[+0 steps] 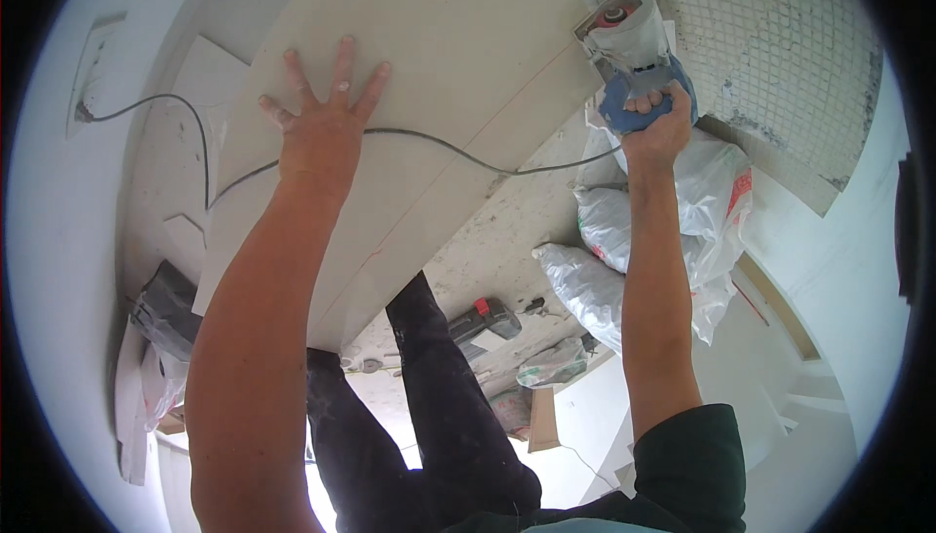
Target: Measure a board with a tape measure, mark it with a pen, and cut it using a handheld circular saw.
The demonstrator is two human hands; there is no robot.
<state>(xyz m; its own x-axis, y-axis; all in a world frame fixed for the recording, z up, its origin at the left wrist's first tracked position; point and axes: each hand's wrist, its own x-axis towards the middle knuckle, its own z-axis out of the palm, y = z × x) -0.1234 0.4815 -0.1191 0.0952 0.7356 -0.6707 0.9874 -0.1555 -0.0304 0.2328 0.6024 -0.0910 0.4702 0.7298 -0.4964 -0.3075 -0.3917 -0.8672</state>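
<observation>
The right hand (661,125) of the person was closed around the handle of a blue and grey power saw (634,94), the fingers wrapped through the grip. The left hand (325,133) held nothing; it lay flat, with its fingers spread, on a large pale board (458,21). The saw was at the right edge of this board, near the upper end of a thin red line (526,88). Whether its blade touched the board, I could not tell.

To my eye, the saw looked rather heavy and hard, so its handle seemed the right place to hold, away from the blade side. The board seemed stiff and flat, perhaps breakable at its edges, and its smooth face might be slippery with dust. An open palm, well apart from the red line, appeared a sensible hold.

A dark cable (517,173) ran from the saw across the board, passed beside the left hand, and reached a socket (95,75) on the wall. Below the right forearm there were white sacks (600,216), and above them a panel (780,55) with a grid pattern. On the floor, beside 2 legs in dark trousers (458,416), lay a black tool (499,316) with a red part.
</observation>
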